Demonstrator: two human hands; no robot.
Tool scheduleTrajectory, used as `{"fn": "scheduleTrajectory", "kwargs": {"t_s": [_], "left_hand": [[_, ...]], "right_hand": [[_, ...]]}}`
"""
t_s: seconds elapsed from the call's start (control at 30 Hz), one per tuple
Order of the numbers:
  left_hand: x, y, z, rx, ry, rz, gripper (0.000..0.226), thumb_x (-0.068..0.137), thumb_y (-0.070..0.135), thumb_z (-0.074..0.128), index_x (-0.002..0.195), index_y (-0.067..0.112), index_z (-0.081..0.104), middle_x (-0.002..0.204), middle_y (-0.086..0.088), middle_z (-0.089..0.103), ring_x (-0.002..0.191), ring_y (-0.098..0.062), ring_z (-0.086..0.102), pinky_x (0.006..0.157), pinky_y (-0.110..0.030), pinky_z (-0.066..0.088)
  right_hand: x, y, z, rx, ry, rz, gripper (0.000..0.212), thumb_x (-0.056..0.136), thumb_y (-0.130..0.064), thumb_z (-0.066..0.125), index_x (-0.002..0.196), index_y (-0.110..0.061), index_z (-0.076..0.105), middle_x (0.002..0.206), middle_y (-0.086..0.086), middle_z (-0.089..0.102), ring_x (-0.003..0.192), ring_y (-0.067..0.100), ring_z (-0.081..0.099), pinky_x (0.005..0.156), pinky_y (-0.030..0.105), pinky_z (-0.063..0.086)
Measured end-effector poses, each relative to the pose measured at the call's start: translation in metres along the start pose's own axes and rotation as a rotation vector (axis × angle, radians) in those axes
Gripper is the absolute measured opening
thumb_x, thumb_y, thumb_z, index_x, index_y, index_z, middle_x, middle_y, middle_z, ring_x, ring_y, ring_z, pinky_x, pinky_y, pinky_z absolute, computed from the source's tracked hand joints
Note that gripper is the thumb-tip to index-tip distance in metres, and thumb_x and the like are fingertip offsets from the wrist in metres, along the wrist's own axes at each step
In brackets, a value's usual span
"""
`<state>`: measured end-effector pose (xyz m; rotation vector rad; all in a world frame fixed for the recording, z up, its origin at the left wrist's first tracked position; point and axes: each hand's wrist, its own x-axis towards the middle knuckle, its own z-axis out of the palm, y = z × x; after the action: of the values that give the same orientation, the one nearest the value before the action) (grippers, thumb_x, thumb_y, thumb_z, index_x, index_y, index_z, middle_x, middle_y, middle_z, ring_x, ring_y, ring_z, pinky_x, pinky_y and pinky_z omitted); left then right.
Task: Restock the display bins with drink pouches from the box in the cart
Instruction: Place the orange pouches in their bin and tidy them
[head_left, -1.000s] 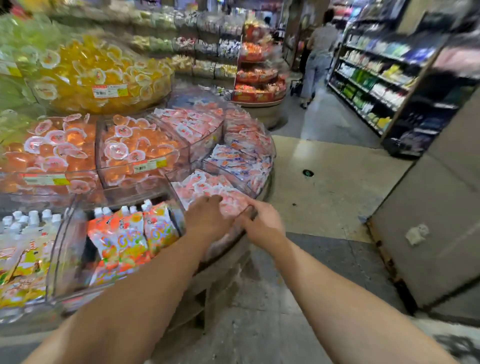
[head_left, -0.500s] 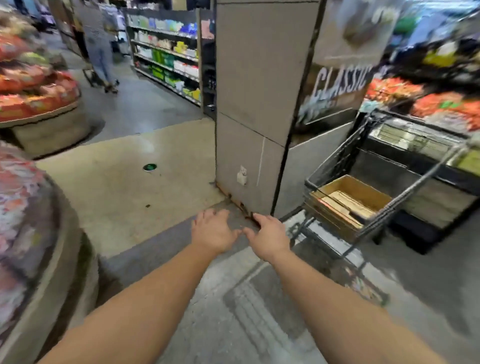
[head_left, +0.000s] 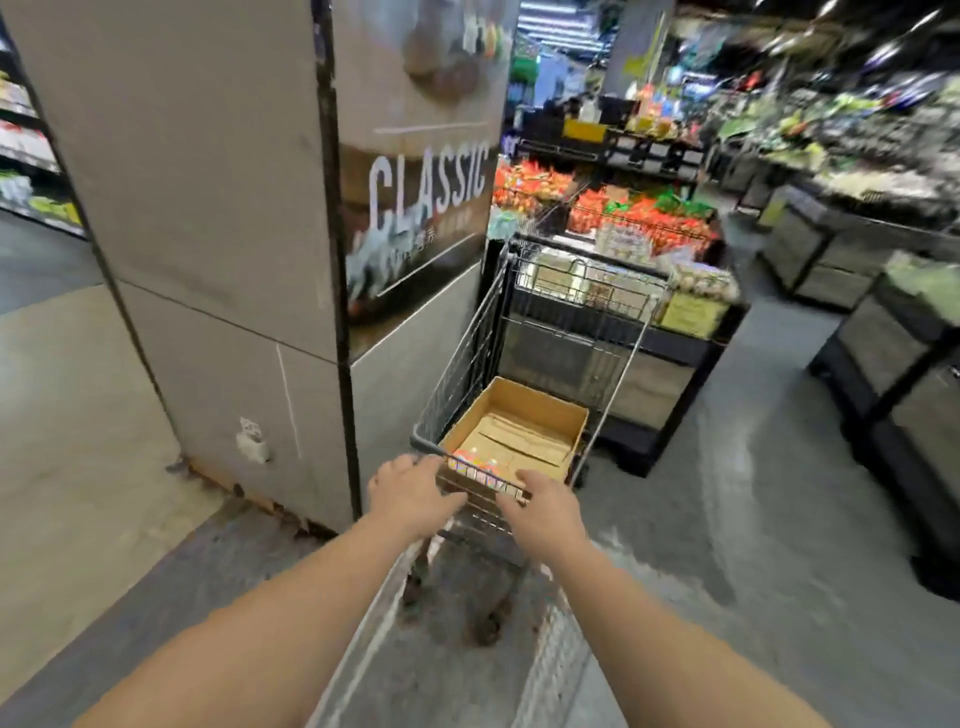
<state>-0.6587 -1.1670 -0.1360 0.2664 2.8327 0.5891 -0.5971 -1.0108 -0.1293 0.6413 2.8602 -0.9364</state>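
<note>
A wire shopping cart (head_left: 470, 358) stands in front of me with an open cardboard box (head_left: 540, 410) inside. The box's bottom is mostly bare, and a few colourful drink pouches (head_left: 475, 466) lie at its near end. My left hand (head_left: 410, 491) and my right hand (head_left: 545, 506) reach out side by side at the cart's near edge, in front of the box, fingers relaxed and holding nothing. The display bins are out of view.
A large grey pillar (head_left: 218, 208) with a "CLASSIC" poster stands just left of the cart. Behind the cart is a black display stand (head_left: 649, 322) with red and orange goods. More dark stands (head_left: 893, 353) line the right, with an aisle of grey floor between.
My view swung right from the round display bins past the pillar to the cart. Both hands left the pouches in the bin and now reach the cart's near edge, empty.
</note>
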Motion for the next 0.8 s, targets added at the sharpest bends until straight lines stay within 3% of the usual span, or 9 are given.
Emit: {"fn": "scheduleTrajectory", "kwargs": {"t_s": [0.13, 0.37, 0.63, 0.73, 0.8], "left_hand": [[0.063, 0.016, -0.004, -0.007, -0.025, 0.059, 0.062, 0.078, 0.063, 0.056, 0.132, 0.033, 0.049, 0.133, -0.008, 0.052, 0.123, -0.032, 0.047, 0.104, -0.04, 0.04], [0.17, 0.025, 0.018, -0.063, -0.152, 0.022, 0.066, 0.081, 0.061, 0.058, 0.138, 0.03, 0.044, 0.137, -0.007, 0.048, 0.126, -0.031, 0.043, 0.103, -0.041, 0.038], [0.298, 0.04, 0.065, -0.255, -0.258, -0.159, 0.074, 0.076, 0.044, 0.075, 0.139, 0.022, 0.044, 0.134, -0.003, 0.052, 0.118, -0.021, 0.053, 0.099, -0.033, 0.044], [0.338, 0.05, 0.085, -0.319, -0.309, -0.266, 0.071, 0.077, 0.03, 0.078, 0.138, 0.016, 0.045, 0.129, 0.004, 0.055, 0.109, -0.016, 0.056, 0.092, -0.024, 0.042], [0.362, 0.051, 0.102, -0.319, -0.332, -0.327, 0.069, 0.077, 0.027, 0.079, 0.136, 0.013, 0.047, 0.131, -0.004, 0.058, 0.114, -0.02, 0.057, 0.092, -0.023, 0.04]], "right_hand": [[0.048, 0.005, -0.01, 0.04, 0.016, 0.095, 0.054, 0.09, -0.043, 0.055, 0.139, -0.022, 0.047, 0.138, 0.011, 0.051, 0.128, 0.028, 0.047, 0.106, 0.035, 0.038], [0.156, 0.026, 0.0, 0.101, -0.061, 0.205, 0.057, 0.091, -0.041, 0.056, 0.143, -0.023, 0.041, 0.142, 0.007, 0.046, 0.126, 0.027, 0.049, 0.102, 0.035, 0.042], [0.326, 0.064, 0.02, 0.119, -0.244, 0.201, 0.06, 0.091, -0.038, 0.06, 0.144, -0.023, 0.038, 0.145, 0.004, 0.044, 0.128, 0.026, 0.046, 0.098, 0.033, 0.042], [0.383, 0.084, 0.022, 0.108, -0.332, 0.231, 0.064, 0.089, -0.04, 0.063, 0.145, -0.022, 0.037, 0.146, 0.005, 0.044, 0.132, 0.027, 0.043, 0.106, 0.037, 0.04], [0.417, 0.098, 0.03, 0.09, -0.388, 0.25, 0.065, 0.088, -0.04, 0.063, 0.145, -0.022, 0.036, 0.146, 0.005, 0.043, 0.132, 0.027, 0.042, 0.106, 0.037, 0.04]]}}
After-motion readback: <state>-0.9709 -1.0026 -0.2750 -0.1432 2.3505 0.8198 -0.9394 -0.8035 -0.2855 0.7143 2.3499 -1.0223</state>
